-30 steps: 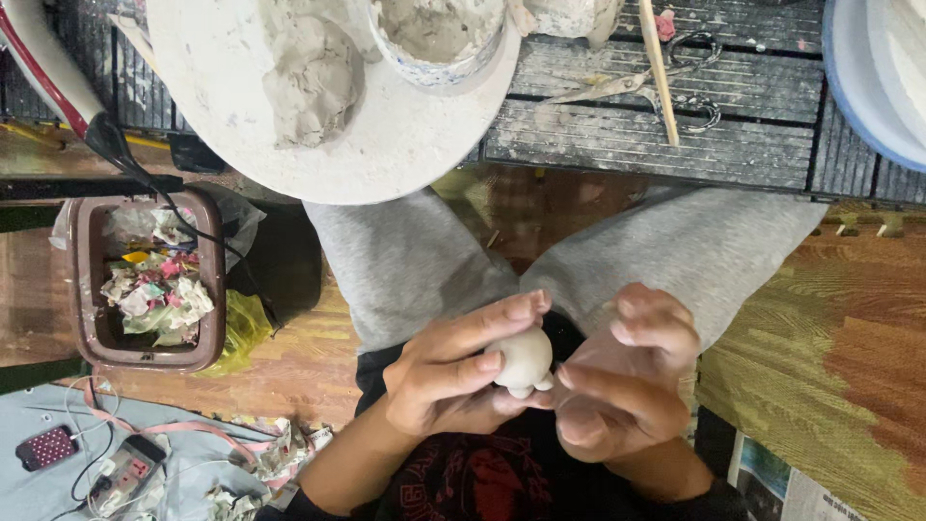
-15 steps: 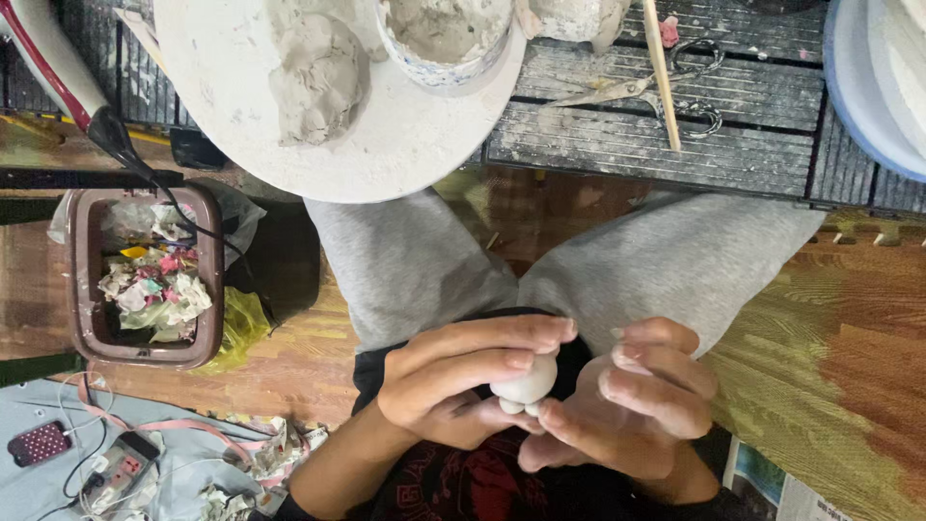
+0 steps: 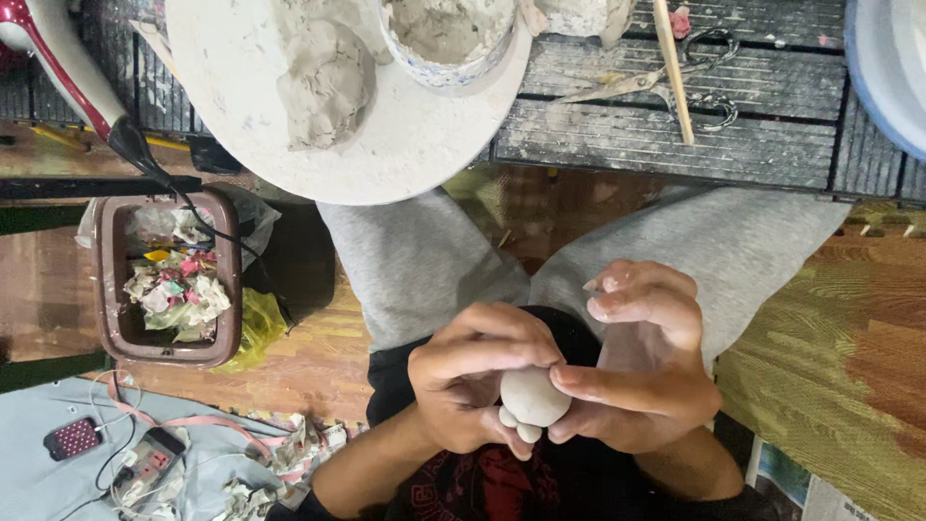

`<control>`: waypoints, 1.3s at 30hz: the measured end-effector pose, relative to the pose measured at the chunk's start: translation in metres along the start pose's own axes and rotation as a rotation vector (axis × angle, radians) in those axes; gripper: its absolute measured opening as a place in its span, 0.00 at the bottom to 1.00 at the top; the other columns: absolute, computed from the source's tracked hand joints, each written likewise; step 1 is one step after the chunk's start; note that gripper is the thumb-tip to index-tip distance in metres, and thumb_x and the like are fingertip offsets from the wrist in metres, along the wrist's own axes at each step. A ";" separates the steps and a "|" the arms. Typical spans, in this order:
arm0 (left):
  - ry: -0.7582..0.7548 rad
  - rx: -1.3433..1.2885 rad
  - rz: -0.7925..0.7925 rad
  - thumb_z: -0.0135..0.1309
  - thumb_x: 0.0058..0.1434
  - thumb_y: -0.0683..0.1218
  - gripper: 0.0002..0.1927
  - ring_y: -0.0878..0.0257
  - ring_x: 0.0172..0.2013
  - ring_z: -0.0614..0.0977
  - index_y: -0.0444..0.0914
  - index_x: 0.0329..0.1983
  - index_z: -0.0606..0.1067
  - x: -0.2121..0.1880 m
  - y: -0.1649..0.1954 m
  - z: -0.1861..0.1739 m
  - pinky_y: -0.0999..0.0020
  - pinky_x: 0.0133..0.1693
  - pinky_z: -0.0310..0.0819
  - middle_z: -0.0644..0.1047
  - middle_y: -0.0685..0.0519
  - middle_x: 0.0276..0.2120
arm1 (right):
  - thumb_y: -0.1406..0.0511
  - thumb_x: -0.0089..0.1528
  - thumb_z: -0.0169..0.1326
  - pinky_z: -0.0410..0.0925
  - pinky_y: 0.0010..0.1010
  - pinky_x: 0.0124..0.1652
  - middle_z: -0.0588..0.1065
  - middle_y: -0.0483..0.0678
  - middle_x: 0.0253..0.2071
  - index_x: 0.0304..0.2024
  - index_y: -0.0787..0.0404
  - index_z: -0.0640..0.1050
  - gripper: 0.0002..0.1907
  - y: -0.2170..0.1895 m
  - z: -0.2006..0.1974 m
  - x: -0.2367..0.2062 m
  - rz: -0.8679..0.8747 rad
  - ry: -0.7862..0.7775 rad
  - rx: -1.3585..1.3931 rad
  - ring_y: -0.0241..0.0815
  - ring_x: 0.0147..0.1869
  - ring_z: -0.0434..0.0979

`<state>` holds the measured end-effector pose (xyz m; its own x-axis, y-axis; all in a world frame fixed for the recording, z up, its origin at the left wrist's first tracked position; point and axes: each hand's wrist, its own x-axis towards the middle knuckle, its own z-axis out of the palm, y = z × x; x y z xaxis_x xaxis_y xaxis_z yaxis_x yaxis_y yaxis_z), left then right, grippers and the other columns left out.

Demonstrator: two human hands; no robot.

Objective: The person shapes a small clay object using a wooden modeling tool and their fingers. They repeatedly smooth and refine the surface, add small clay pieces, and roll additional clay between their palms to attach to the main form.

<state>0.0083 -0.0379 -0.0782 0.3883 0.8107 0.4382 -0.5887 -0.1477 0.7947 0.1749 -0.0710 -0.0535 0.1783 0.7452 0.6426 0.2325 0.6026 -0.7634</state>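
Observation:
A small pale grey ball of clay [image 3: 532,396] sits between both hands, low in the view above my lap. My left hand [image 3: 473,376] curls over its left side, fingers wrapped around the top. My right hand [image 3: 641,362] cups it from the right, with the thumb pressing on the ball and the other fingers raised. Above, a round white board [image 3: 405,145] carries a lump of grey clay [image 3: 323,82] and a cup of clay [image 3: 449,34].
Scissors [image 3: 666,82] and a wooden stick [image 3: 672,68] lie on the dark slatted bench [image 3: 772,135]. A brown bin [image 3: 108,280] of crumpled paper stands at the left. A blue basin [image 3: 883,68] is at the top right. Cables and small devices [image 3: 135,463] lie bottom left.
Both hands with the clay ball have dropped lower and closer to my body, and the ball has been turned between the fingers. The right fingers have lifted off it.

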 end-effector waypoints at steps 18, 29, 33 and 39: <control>-0.131 0.304 0.168 0.73 0.58 0.39 0.29 0.36 0.58 0.82 0.39 0.53 0.65 0.025 0.037 0.008 0.46 0.57 0.86 0.73 0.24 0.57 | 0.55 0.56 0.68 0.72 0.42 0.51 0.80 0.39 0.44 0.46 0.50 0.74 0.22 0.018 -0.022 -0.017 -0.175 0.010 -0.141 0.42 0.55 0.78; 0.080 0.565 0.433 0.74 0.48 0.45 0.13 0.40 0.46 0.88 0.38 0.33 0.82 0.042 0.035 0.036 0.41 0.46 0.92 0.77 0.34 0.51 | 0.57 0.59 0.66 0.76 0.37 0.48 0.79 0.44 0.48 0.52 0.51 0.72 0.23 0.004 -0.015 -0.027 -0.125 0.089 -0.141 0.39 0.47 0.85; 0.045 0.706 0.460 0.76 0.48 0.44 0.13 0.44 0.46 0.86 0.42 0.34 0.83 0.039 0.040 0.033 0.43 0.49 0.89 0.77 0.44 0.49 | 0.59 0.60 0.64 0.80 0.40 0.47 0.78 0.47 0.48 0.51 0.54 0.71 0.21 -0.001 -0.018 -0.021 -0.100 0.029 -0.196 0.46 0.48 0.85; -0.120 0.656 0.391 0.76 0.50 0.42 0.13 0.42 0.50 0.86 0.37 0.36 0.83 0.042 0.052 0.016 0.40 0.53 0.88 0.76 0.41 0.51 | 0.64 0.61 0.63 0.81 0.44 0.49 0.76 0.49 0.47 0.47 0.57 0.71 0.17 -0.015 -0.021 -0.014 -0.097 -0.036 -0.184 0.51 0.49 0.85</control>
<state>0.0053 -0.0201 -0.0122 0.3352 0.5689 0.7510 -0.1730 -0.7464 0.6426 0.1889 -0.0966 -0.0495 0.1128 0.6980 0.7071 0.4181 0.6123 -0.6710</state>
